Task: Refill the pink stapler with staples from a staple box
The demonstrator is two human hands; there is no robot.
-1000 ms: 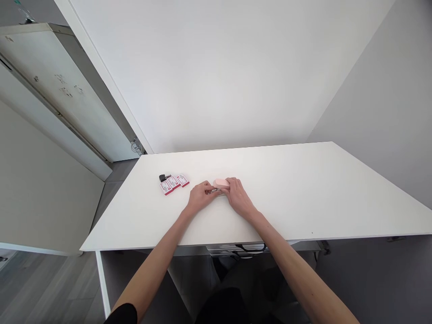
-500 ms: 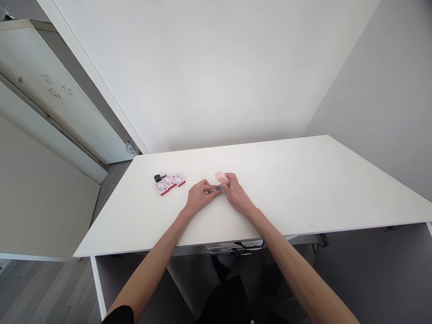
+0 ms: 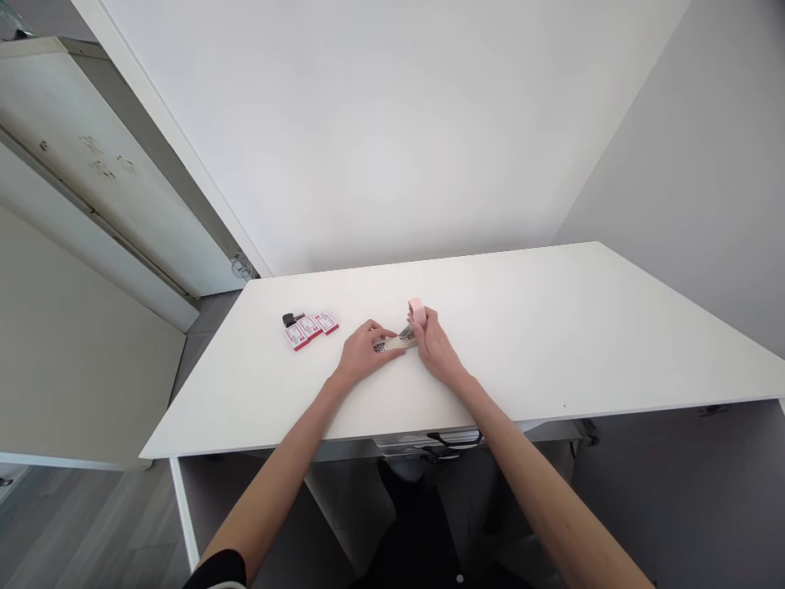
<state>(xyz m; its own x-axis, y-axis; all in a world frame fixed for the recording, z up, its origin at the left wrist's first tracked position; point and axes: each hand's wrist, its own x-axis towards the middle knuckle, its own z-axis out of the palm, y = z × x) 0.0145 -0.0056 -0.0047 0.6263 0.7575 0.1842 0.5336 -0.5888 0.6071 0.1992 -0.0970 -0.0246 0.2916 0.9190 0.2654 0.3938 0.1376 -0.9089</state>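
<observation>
My left hand (image 3: 361,350) rests on the table with thumb and fingers pinched around a small, flat, pale piece with a black-and-white pattern (image 3: 380,347). Just beside it, my right hand (image 3: 434,342) grips a small pink piece (image 3: 417,311), which is held upright and looks curved. A dark, patterned or metallic part (image 3: 405,332) shows between the two hands, below the pink piece. Whether these parts are joined I cannot tell. My right fingers hide part of the pink piece.
On the white table (image 3: 521,335), several small red-and-white boxes (image 3: 310,327) lie in a row to the left. A small black object (image 3: 290,320) lies against them. A white wall (image 3: 392,147) stands behind the table. Under its front edge are a drawer and black cables (image 3: 454,442).
My right hand has turned and lifted the pink piece up and to the right, from tilted to upright. More of the dark part shows between the hands. My left hand keeps its place.
</observation>
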